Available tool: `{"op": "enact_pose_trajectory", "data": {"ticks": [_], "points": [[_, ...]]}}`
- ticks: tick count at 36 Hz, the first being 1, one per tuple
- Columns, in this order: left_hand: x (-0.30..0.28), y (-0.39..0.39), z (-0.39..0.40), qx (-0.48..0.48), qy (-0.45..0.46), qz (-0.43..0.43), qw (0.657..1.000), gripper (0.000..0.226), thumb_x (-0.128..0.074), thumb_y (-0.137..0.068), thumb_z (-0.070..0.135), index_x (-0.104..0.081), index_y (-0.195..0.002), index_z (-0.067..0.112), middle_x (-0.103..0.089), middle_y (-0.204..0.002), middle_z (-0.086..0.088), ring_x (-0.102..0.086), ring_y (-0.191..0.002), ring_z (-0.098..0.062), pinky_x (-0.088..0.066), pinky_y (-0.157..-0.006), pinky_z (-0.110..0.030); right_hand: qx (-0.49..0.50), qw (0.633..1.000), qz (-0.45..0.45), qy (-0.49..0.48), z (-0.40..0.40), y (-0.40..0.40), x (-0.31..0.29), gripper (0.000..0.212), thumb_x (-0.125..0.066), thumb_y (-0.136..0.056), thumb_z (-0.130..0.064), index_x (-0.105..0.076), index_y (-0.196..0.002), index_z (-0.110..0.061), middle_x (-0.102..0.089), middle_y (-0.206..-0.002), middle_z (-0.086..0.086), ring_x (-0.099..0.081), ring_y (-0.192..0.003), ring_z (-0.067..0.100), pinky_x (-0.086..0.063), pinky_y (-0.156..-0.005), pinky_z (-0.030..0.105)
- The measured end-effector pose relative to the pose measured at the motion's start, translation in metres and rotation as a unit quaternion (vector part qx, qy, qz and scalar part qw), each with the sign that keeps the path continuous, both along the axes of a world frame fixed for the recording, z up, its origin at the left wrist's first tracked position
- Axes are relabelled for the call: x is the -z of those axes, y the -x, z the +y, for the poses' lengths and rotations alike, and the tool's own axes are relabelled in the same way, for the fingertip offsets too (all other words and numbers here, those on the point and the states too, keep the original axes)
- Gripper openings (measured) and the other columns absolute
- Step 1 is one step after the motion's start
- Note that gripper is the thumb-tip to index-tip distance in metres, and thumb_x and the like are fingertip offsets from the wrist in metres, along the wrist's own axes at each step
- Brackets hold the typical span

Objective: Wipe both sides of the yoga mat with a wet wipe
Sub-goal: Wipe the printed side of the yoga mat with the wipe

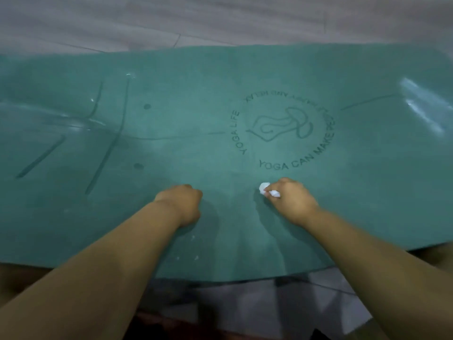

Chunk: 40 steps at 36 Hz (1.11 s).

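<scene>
A wide teal-green rubber yoga mat (171, 99) lies spread flat across the pale grey tiled floor (220, 18), its printed side up. A dark round logo (285, 130) sits on it, a ring of lettering reading "YOGA LIFE" and "YOGA CAN MAKE" around a line drawing. Thin dark alignment lines (107, 143) and two small dots run across the mat to the left of that logo.

Just below the logo, the person's right hand (291, 201) presses down on the mat with its fingers curled tight around a crumpled white wet wipe (264, 188); only a small wad of the wipe pokes out at the fingertips, touching the mat surface. Further left of the logo and level with the right hand, the left hand (183, 204) rests on the mat as a fist, fingers curled under and together with nothing visible in them. A few pale specks (193, 238) dot the mat below the left hand, toward its near edge.
</scene>
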<state>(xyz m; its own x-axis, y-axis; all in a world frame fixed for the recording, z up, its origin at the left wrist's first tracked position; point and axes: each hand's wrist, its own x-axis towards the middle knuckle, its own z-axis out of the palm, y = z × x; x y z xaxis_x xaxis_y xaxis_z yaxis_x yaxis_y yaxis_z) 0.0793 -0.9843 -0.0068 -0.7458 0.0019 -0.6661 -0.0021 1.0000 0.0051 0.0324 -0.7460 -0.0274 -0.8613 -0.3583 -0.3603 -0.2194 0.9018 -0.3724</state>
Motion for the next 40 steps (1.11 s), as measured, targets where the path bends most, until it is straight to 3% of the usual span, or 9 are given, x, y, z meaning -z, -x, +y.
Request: {"op": "enact_pose_trajectory", "data": {"ticks": [9, 15, 20, 25, 30, 32, 35, 38, 40], "points": [[0.049, 0.046, -0.033, -0.127, -0.014, 0.018, 0.992, 0.104, -0.065, -0.076, 0.060, 0.000, -0.151, 0.028, 0.014, -0.158, -0.004, 0.011, -0.143, -0.040, -0.008, -0.116, -0.051, 0.107, 0.990, 0.090, -0.003, -0.025, 0.088, 0.039, 0.023, -0.043, -0.093, -0.011, -0.063, -0.102, -0.017, -0.052, -0.096, 0.012, -0.055, -0.093, 0.033, -0.036, -0.070, 0.030], [0.086, 0.045, -0.046, -0.157, -0.034, 0.020, 0.987, 0.121, -0.066, -0.068, 0.069, 0.011, -0.150, 0.024, 0.019, -0.157, 0.000, 0.012, -0.144, -0.036, -0.003, -0.118, -0.041, 0.219, 0.972, 0.086, 0.003, -0.046, 0.142, 0.069, 0.028, -0.040, -0.088, -0.003, -0.057, -0.099, -0.021, -0.051, -0.101, 0.010, -0.048, -0.085, 0.027, -0.030, -0.071, 0.024], [0.104, 0.042, -0.047, -0.157, -0.041, 0.048, 0.986, 0.123, -0.062, -0.067, 0.073, 0.016, -0.149, 0.025, 0.023, -0.156, 0.002, 0.015, -0.143, -0.036, 0.000, -0.118, -0.040, 0.308, 0.947, 0.070, 0.056, -0.090, 0.164, 0.096, 0.027, -0.047, -0.090, -0.006, -0.059, -0.114, -0.009, -0.054, -0.124, 0.012, -0.055, -0.111, 0.028, -0.039, -0.092, 0.027], [0.104, 0.044, -0.047, -0.163, -0.052, 0.054, 0.984, 0.124, -0.065, -0.065, 0.072, 0.015, -0.149, 0.027, 0.023, -0.156, 0.003, 0.015, -0.143, -0.035, -0.002, -0.117, -0.039, 0.027, 0.993, 0.082, 0.083, -0.164, 0.137, 0.107, 0.027, -0.047, -0.087, -0.006, -0.058, -0.108, -0.018, -0.058, -0.112, 0.000, -0.054, -0.098, 0.020, -0.029, -0.067, 0.017], [0.103, 0.044, -0.047, -0.170, -0.064, 0.062, 0.981, 0.123, -0.066, -0.065, 0.070, 0.014, -0.149, 0.028, 0.021, -0.157, 0.004, 0.014, -0.144, -0.034, -0.002, -0.118, -0.038, -0.286, 0.954, 0.081, 0.032, -0.150, 0.121, 0.101, 0.035, -0.047, -0.094, -0.017, -0.050, -0.129, -0.017, -0.053, -0.120, 0.005, -0.051, -0.104, 0.027, -0.035, -0.077, 0.028], [0.101, 0.043, -0.047, -0.171, -0.065, 0.064, 0.981, 0.123, -0.067, -0.065, 0.070, 0.013, -0.149, 0.029, 0.021, -0.157, 0.004, 0.014, -0.144, -0.034, -0.002, -0.117, -0.038, -0.228, 0.968, 0.107, 0.016, -0.114, 0.139, 0.100, 0.035, -0.047, -0.094, -0.020, -0.051, -0.129, -0.018, -0.052, -0.124, 0.007, -0.052, -0.106, 0.029, -0.037, -0.079, 0.029], [0.101, 0.044, -0.045, -0.173, -0.062, 0.063, 0.981, 0.123, -0.066, -0.064, 0.071, 0.013, -0.149, 0.029, 0.020, -0.157, 0.004, 0.014, -0.144, -0.035, -0.002, -0.118, -0.038, 0.026, 0.991, 0.126, -0.031, -0.048, 0.172, 0.096, 0.027, -0.041, -0.093, -0.009, -0.053, -0.116, -0.017, -0.051, -0.121, 0.012, -0.054, -0.098, 0.028, -0.037, -0.077, 0.029], [0.100, 0.045, -0.043, -0.182, -0.064, 0.058, 0.980, 0.123, -0.068, -0.065, 0.069, 0.012, -0.149, 0.029, 0.021, -0.157, 0.004, 0.015, -0.143, -0.035, -0.002, -0.118, -0.039, 0.243, 0.962, 0.122, -0.039, -0.014, 0.177, 0.093, 0.024, -0.041, -0.091, -0.003, -0.056, -0.105, -0.015, -0.054, -0.118, 0.015, -0.056, -0.094, 0.030, -0.037, -0.075, 0.028], [0.099, 0.046, -0.043, -0.187, -0.069, 0.058, 0.978, 0.123, -0.070, -0.065, 0.067, 0.011, -0.150, 0.029, 0.021, -0.157, 0.004, 0.015, -0.143, -0.035, -0.002, -0.117, -0.040, 0.275, 0.954, 0.118, -0.032, -0.025, 0.162, 0.098, 0.027, -0.043, -0.090, -0.003, -0.056, -0.112, -0.010, -0.053, -0.121, 0.011, -0.055, -0.102, 0.029, -0.036, -0.077, 0.024]]}}
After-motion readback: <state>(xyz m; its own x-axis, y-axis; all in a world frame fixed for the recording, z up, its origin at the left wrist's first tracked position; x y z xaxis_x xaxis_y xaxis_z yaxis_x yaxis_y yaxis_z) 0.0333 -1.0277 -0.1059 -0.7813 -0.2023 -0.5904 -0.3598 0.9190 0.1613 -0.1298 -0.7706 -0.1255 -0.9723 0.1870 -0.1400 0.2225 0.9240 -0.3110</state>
